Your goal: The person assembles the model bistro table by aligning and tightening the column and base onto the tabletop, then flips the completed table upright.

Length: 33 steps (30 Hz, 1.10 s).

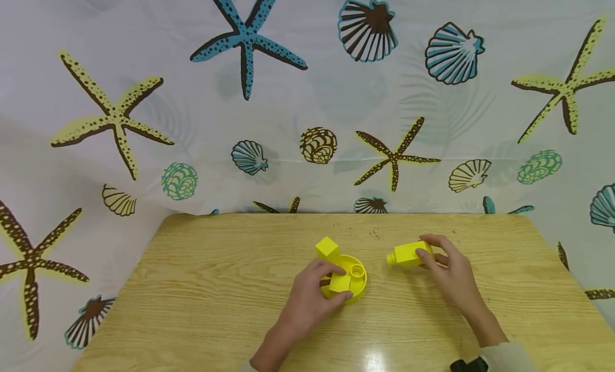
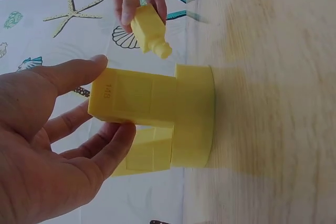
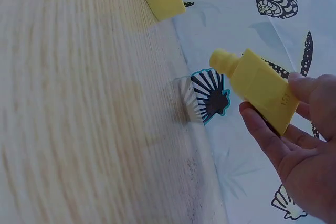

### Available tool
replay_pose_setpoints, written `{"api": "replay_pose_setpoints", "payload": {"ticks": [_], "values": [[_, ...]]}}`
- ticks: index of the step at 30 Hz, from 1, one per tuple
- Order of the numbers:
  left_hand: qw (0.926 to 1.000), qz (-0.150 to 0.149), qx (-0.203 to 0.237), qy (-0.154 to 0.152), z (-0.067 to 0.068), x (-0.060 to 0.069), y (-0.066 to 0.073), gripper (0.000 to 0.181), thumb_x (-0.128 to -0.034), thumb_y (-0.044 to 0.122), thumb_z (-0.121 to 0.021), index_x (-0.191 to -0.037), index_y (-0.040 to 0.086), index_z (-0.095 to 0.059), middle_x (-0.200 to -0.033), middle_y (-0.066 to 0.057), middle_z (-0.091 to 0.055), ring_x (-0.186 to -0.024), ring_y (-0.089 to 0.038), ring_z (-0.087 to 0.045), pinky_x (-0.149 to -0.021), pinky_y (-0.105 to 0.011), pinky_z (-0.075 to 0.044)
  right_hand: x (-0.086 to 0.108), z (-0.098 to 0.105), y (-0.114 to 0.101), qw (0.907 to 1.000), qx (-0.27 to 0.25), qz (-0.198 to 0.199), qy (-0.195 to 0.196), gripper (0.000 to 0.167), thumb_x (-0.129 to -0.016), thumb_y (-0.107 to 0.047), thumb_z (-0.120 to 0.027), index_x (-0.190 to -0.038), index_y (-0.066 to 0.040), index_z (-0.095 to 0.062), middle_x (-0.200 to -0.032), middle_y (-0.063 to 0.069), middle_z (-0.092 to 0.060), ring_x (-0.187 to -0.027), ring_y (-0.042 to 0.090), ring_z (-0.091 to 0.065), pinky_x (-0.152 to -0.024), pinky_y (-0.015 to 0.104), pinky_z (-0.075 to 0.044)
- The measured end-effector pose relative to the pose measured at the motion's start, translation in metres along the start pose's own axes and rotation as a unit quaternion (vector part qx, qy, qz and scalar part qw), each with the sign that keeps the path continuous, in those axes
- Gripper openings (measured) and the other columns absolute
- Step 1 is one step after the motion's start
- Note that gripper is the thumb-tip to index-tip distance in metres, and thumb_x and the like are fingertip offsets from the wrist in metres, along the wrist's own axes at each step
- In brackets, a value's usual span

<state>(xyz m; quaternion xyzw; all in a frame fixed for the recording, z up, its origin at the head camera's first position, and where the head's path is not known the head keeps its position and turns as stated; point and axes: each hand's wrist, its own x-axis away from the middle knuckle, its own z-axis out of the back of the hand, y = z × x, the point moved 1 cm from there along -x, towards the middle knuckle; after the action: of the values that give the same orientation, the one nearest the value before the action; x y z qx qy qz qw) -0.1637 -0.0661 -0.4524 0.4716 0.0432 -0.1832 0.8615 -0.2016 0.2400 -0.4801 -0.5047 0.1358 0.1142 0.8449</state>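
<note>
A low round yellow base (image 1: 364, 282) rests on the table, with a small ring-shaped socket (image 1: 357, 270) inside its rim. Two yellow rectangular bottle-shaped blocks stand upright in it, a far block (image 1: 327, 247) and a near block (image 2: 134, 95) bearing a small raised number. My left hand (image 1: 309, 292) holds the near block by its upper end between thumb and fingers. To the right of the base, above the table, my right hand (image 1: 454, 276) pinches a third yellow block (image 3: 265, 85) by its flat end. This one is tilted, its round stepped neck (image 1: 391, 259) pointing left toward the base.
The wooden table (image 1: 216, 270) ends at the back against a white cloth (image 1: 298, 105) printed with starfish and shells. A dark wristband (image 1: 470, 364) shows at the right sleeve.
</note>
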Motion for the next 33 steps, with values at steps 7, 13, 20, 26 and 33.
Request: {"api": "replay_pose_setpoints", "payload": {"ticks": [7, 13, 20, 26, 33], "values": [[0.9995, 0.021, 0.019, -0.011, 0.007, -0.003, -0.003, 0.038, -0.0794, 0.014, -0.091, -0.110, 0.005, -0.071, -0.114, -0.006, -0.068, -0.111, -0.028, -0.067, -0.090, -0.033, -0.060, 0.003, -0.001, 0.000, 0.9982, -0.056, -0.003, 0.022, 0.030, -0.102, -0.011, -0.065, -0.130, 0.002, -0.062, -0.128, 0.020, -0.061, -0.099, 0.014, -0.073, -0.073, 0.038, -0.064], [0.9975, 0.031, 0.055, -0.030, 0.016, -0.003, -0.009, 0.036, -0.0832, 0.006, -0.086, -0.116, 0.003, -0.073, -0.120, -0.008, -0.069, -0.116, -0.030, -0.066, -0.092, -0.032, -0.059, 0.005, -0.003, -0.004, 0.9968, -0.080, -0.003, 0.001, 0.032, -0.099, -0.006, -0.068, -0.129, 0.001, -0.063, -0.128, 0.021, -0.060, -0.096, 0.015, -0.074, -0.074, 0.040, -0.064], [0.9936, 0.028, 0.096, -0.052, 0.021, -0.004, -0.017, 0.038, -0.0865, -0.001, -0.078, -0.124, 0.000, -0.070, -0.128, -0.014, -0.066, -0.121, -0.031, -0.063, -0.099, -0.033, -0.056, 0.007, -0.006, -0.013, 0.9973, -0.073, 0.007, -0.006, 0.033, -0.097, -0.003, -0.070, -0.129, 0.001, -0.065, -0.128, 0.022, -0.061, -0.097, 0.032, -0.074, -0.073, 0.037, -0.064], [0.9904, 0.032, 0.122, -0.058, 0.022, -0.004, -0.021, 0.042, -0.0886, -0.001, -0.074, -0.130, -0.002, -0.067, -0.134, -0.016, -0.064, -0.126, -0.033, -0.060, -0.102, -0.035, -0.053, 0.008, -0.010, -0.020, 0.9948, -0.101, 0.005, -0.011, 0.033, -0.096, -0.001, -0.070, -0.129, 0.003, -0.065, -0.128, 0.024, -0.061, -0.095, 0.013, -0.074, -0.073, 0.039, -0.064], [0.9898, 0.039, 0.132, -0.037, 0.019, -0.002, -0.025, 0.042, -0.0911, 0.000, -0.075, -0.132, -0.002, -0.065, -0.134, -0.016, -0.063, -0.129, -0.036, -0.058, -0.103, -0.036, -0.053, 0.011, -0.017, -0.021, 0.9931, -0.117, -0.009, 0.012, 0.031, -0.097, -0.003, -0.070, -0.127, 0.003, -0.066, -0.126, 0.023, -0.063, -0.094, 0.007, -0.073, -0.072, 0.038, -0.064]]}}
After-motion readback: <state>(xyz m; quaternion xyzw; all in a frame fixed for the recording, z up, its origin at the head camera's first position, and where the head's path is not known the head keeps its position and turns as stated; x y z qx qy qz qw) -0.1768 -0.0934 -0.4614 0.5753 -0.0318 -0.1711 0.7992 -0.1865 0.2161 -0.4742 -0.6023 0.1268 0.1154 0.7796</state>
